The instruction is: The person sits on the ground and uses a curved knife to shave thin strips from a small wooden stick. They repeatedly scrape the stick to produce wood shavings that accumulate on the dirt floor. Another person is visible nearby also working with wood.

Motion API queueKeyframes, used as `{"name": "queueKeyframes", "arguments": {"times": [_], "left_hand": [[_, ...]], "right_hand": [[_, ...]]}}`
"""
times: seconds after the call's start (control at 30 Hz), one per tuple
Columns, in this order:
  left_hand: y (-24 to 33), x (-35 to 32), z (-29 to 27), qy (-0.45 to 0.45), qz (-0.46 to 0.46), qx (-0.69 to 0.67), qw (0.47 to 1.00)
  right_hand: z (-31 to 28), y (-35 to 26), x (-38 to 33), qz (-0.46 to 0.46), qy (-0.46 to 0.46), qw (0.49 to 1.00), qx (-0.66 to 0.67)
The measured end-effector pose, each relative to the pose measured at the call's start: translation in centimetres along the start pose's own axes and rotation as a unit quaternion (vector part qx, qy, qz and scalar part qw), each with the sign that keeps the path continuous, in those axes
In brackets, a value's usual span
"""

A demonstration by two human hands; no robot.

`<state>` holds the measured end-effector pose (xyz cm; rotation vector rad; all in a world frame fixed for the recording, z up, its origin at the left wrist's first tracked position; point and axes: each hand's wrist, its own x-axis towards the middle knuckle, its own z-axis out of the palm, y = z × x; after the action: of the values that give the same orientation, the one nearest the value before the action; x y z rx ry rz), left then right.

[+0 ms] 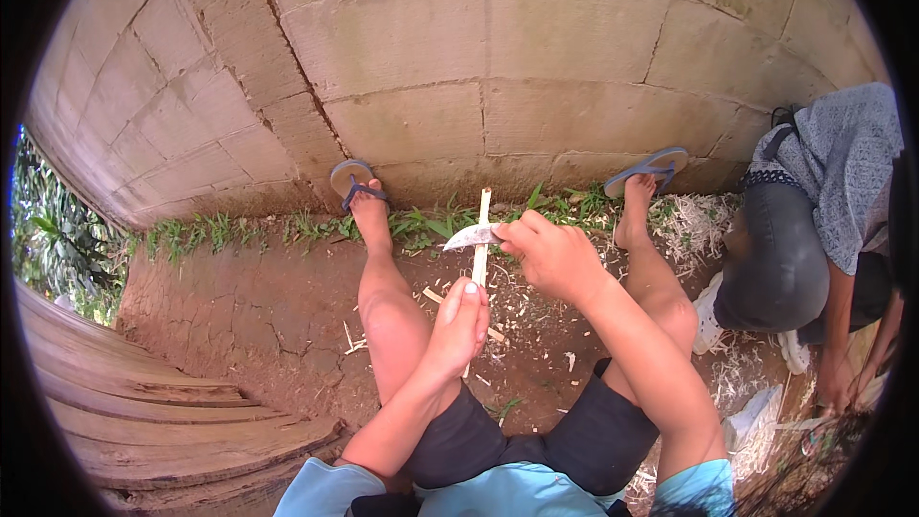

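My left hand is closed round the lower part of a pale, thin wooden strip, thumb laid along it. The strip stands nearly upright in the view, its upper end pointing toward the wall. My right hand grips a small knife, whose handle is hidden in the fingers. Its short curved blade points left and lies across the strip, above my left hand. Whether the edge is biting into the wood, I cannot tell.
Pale shavings litter the reddish dirt between my legs. A block wall rises ahead, with grass along its foot. Stacked wooden boards lie at the lower left. Close on the right crouches another person, hands low beside more shavings.
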<state>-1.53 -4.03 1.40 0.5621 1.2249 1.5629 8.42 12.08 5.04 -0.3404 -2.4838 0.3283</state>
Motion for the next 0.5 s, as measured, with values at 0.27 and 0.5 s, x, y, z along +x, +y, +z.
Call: {"name": "queueKeyframes", "arguments": {"times": [0.27,0.5], "left_hand": [[0.1,0.6,1.3,-0.034,-0.038,-0.050,0.997],[0.2,2.9,2.5,-0.012,-0.071,-0.046,0.996]], "right_hand": [[0.2,3.8,0.0,0.039,0.070,0.993,-0.092],[1.0,5.5,-0.2,0.104,0.028,0.988,-0.112]]}}
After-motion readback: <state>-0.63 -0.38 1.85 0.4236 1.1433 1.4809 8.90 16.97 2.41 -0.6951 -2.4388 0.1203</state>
